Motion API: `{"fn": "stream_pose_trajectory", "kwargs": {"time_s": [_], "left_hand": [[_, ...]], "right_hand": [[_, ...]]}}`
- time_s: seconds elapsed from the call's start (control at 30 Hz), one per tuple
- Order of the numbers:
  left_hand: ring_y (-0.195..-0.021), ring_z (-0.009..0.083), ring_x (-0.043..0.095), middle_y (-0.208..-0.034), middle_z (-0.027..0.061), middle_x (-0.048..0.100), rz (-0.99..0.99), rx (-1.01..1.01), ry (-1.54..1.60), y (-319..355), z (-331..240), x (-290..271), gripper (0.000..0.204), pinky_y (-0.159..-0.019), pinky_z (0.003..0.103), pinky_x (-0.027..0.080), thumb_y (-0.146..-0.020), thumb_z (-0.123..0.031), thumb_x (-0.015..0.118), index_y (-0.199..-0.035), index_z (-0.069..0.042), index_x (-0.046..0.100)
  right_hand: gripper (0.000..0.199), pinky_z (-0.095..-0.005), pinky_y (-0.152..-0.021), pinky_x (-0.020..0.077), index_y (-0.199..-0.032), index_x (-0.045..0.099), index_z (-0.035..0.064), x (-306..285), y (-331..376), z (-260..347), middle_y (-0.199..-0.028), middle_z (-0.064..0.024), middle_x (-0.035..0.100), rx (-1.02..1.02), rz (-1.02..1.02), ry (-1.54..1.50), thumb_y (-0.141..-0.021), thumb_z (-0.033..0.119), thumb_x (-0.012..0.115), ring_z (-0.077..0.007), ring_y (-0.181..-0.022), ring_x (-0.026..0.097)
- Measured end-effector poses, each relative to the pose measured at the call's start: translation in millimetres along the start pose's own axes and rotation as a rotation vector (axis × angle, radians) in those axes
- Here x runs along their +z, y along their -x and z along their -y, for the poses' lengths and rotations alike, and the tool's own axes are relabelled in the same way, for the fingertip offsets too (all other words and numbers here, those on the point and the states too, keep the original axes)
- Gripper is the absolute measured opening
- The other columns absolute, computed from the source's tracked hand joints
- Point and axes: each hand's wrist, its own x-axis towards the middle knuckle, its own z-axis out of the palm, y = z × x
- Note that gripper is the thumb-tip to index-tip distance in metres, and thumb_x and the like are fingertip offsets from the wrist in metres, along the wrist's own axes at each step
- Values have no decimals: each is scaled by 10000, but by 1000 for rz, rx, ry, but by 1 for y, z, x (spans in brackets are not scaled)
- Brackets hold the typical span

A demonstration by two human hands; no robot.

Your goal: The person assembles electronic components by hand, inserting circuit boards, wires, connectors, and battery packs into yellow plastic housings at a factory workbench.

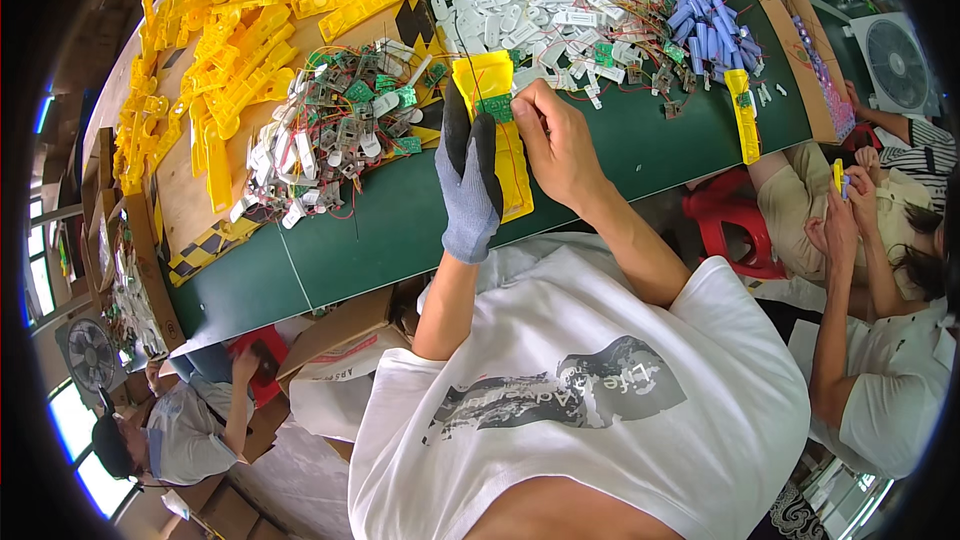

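Over the green table [620, 155], two hands: gloved left [468, 190] gripping one yellow housing [492, 130], bare right [555, 145] pinching one green circuit board [494, 108].

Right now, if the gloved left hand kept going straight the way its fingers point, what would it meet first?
The left hand points up the table, already gripping the yellow housing with the green board. Beyond that, the white plastic parts look first in line, though depth is unclear.
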Motion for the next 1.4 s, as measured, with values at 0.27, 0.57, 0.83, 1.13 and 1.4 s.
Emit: {"fn": "stream_pose_trajectory", "kwargs": {"time_s": [0.27,0.57,0.83,1.13,1.4], "left_hand": [[-987,141,532,-1149,75,531,-26,2,125,8,5,1,400,-858,294,435,-950,-110,443,-1334,-23,371],[-1112,173,488,-1233,90,469,-252,54,210,26,1,-6,457,-922,344,417,-904,-14,481,-1326,-78,318],[-1217,384,385,-1274,126,476,484,581,-1440,25,-47,-8,333,-1020,528,302,-720,-243,715,-1021,-128,635],[-915,293,582,-985,67,637,543,385,-1080,23,-18,-31,216,-873,413,434,-688,-146,714,-892,-104,655],[-928,312,573,-986,84,647,252,299,-836,43,31,-55,277,-884,390,427,-625,-31,714,-886,-96,650]], "right_hand": [[173,-334,-583,415,-922,508,6,-2,5,-11,-738,-130,536,213,142,-127,-945,176,489,-201,-629,523],[502,-351,-810,482,-1161,566,49,-25,42,-16,-1047,-131,605,7,191,12,-725,219,745,-281,-928,608],[462,-353,-725,504,-1119,613,63,-54,46,-45,-909,-123,642,-121,321,188,-702,219,740,-280,-796,624],[432,-372,-748,466,-1046,662,75,-74,45,-59,-882,-101,647,-117,479,57,-667,260,756,-269,-805,594],[396,-297,-744,453,-1019,660,61,-77,38,-61,-945,-61,658,-134,366,-14,-663,181,784,-204,-862,589]]}}
